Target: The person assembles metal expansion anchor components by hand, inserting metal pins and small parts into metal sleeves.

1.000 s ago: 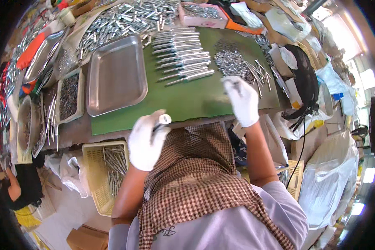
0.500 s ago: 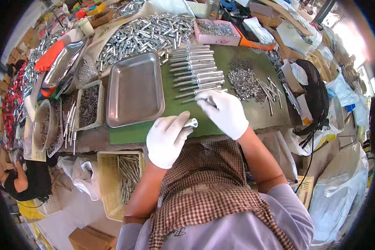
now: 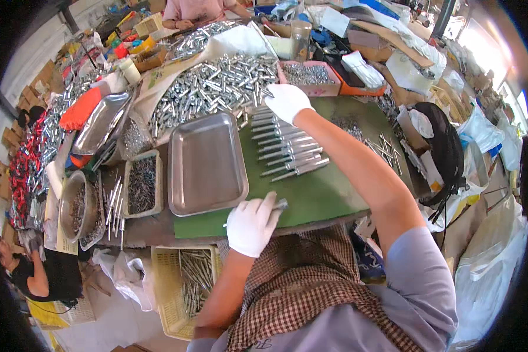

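My left hand [image 3: 251, 227], in a white glove, is closed round a short metal tube [image 3: 281, 205] above the front edge of the green mat [image 3: 328, 193]. Only the tube's end shows past the fingers. My right hand [image 3: 288, 104], also gloved, reaches to the far end of a row of metal rods with sleeves [image 3: 290, 154]. Its fingertips are beside the big heap of metal tubes [image 3: 217, 88]; what they hold, if anything, is hidden. An empty steel tray [image 3: 208, 167] lies left of the row.
A pink box of small parts [image 3: 311, 80] stands at the back. Left of the tray is a bin of dark screws [image 3: 142, 185]. Loose pins [image 3: 384, 149] lie to the right. Below the table a yellow basket [image 3: 170, 293] holds rods. Another person [image 3: 199, 12] sits across.
My right hand has moved away from the near end of the row to its far end. My left hand has stayed low with the tube, its end now turned less toward view.
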Action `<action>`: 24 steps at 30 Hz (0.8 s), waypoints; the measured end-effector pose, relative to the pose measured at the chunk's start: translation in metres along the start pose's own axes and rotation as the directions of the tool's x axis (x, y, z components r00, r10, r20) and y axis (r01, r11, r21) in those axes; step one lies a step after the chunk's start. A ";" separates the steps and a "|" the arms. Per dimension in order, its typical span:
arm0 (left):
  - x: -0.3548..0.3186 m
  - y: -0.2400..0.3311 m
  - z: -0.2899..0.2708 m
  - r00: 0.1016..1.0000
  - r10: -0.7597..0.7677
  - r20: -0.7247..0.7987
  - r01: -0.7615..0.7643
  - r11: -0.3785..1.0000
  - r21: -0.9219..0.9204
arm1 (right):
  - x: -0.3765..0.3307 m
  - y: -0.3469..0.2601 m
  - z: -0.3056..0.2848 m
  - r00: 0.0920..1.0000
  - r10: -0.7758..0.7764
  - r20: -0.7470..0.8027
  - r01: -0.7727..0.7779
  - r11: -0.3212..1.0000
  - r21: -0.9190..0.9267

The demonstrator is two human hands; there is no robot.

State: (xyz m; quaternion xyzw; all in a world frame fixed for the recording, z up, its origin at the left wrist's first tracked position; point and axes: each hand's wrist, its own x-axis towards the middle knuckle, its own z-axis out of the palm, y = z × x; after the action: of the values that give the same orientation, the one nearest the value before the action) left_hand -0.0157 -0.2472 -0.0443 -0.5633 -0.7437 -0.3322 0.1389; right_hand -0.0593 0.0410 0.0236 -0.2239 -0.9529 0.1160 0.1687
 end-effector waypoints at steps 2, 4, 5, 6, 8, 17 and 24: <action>-0.003 -0.001 -0.001 0.999 0.005 0.038 -0.005 1.000 -0.005 | 0.040 0.011 0.027 0.999 -0.003 -0.047 0.001 0.999 -0.035; -0.006 -0.001 -0.003 0.999 0.008 0.053 -0.008 1.000 0.004 | 0.066 0.010 0.043 0.995 -0.008 -0.096 0.001 0.998 -0.069; -0.007 -0.002 -0.001 0.998 0.001 0.065 -0.002 1.000 0.005 | 0.077 0.009 0.049 0.994 -0.001 -0.110 -0.009 0.996 -0.084; -0.008 0.000 -0.004 0.997 -0.008 0.079 0.007 1.000 0.011 | 0.087 0.010 0.056 0.992 0.006 -0.128 -0.019 0.995 -0.096; -0.010 0.002 -0.004 0.996 -0.013 0.086 0.013 1.000 0.003 | 0.102 0.014 0.070 0.987 -0.049 -0.150 0.029 0.991 -0.134; -0.002 0.002 -0.001 0.986 -0.009 0.164 -0.003 0.997 0.077 | 0.024 -0.001 0.007 0.986 -0.137 -0.094 0.133 0.990 -0.043; 0.009 0.023 0.004 0.996 -0.034 -0.085 0.035 0.999 0.012 | -0.192 -0.007 -0.027 0.914 -0.394 0.098 0.367 0.905 0.215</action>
State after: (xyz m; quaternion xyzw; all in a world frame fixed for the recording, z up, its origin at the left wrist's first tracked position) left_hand 0.0036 -0.2340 -0.0342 -0.5347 -0.7490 -0.3533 0.1683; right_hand 0.1096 -0.0506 -0.0008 -0.0076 -0.9720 0.1873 0.1418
